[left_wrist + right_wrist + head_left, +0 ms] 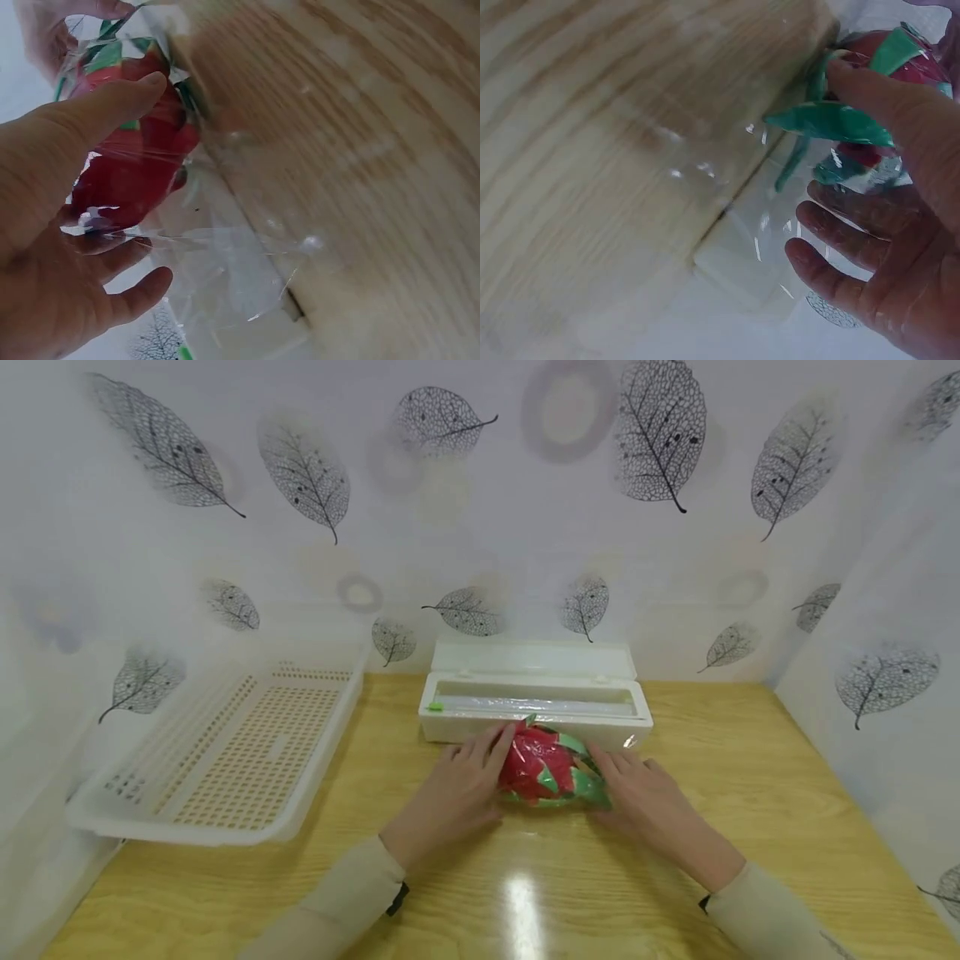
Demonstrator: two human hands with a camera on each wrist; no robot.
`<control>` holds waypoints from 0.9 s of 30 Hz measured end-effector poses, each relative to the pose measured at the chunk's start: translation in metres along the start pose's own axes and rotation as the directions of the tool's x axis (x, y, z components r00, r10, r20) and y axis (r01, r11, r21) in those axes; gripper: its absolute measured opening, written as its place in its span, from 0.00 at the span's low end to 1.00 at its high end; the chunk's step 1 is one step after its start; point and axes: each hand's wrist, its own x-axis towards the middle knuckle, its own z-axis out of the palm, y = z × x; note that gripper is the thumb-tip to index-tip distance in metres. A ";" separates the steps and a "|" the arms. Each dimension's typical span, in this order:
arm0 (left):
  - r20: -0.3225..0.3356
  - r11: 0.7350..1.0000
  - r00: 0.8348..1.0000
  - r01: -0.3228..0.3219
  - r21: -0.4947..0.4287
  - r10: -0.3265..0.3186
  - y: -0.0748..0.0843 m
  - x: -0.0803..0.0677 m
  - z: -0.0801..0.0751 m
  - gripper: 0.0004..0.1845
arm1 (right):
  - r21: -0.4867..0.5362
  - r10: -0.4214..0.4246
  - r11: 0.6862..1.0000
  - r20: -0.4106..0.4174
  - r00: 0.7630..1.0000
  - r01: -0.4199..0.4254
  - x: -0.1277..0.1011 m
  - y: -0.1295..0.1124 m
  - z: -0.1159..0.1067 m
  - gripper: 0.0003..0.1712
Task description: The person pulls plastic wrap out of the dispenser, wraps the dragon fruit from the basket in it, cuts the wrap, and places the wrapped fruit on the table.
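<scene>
A red dragon fruit (pixel 536 764) with green scales is between my two hands, in front of the white cling film box. Shiny clear cling film (pixel 225 255) covers the fruit and stretches past it in both wrist views. My left hand (pixel 459 785) grips the fruit's left end, its thumb lying across the red skin in the left wrist view. At the other end, my right hand (pixel 647 793) holds the fruit by its green tips, thumb over it and fingers behind the film. The box (pixel 457 728) has its lid raised, and a film roll (pixel 525 703) lies inside.
On the left of the wooden table (pixel 750 777) stands a white plastic basket (pixel 315 785) with a perforated bottom. A small green tab (pixel 435 707) sits on the box's front left rim. White leaf-printed sheeting (pixel 510 552) rises behind and along the sides.
</scene>
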 end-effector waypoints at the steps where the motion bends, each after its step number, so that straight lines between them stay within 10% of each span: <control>1: -0.004 1.000 1.000 0.007 0.000 -0.007 0.000 0.002 0.002 0.57 | 0.010 0.022 1.000 0.022 1.000 -0.022 0.002 -0.001 0.001 0.55; 13: -0.003 0.996 0.996 0.091 0.002 -0.091 0.002 0.018 0.005 0.56 | 0.297 0.126 0.946 0.040 0.991 -0.132 0.010 -0.003 0.007 0.46; 27: -0.121 0.995 0.992 -0.020 0.100 0.032 0.015 0.002 -0.014 0.59 | 0.238 0.079 0.969 -0.023 0.997 -0.072 -0.012 -0.010 -0.019 0.41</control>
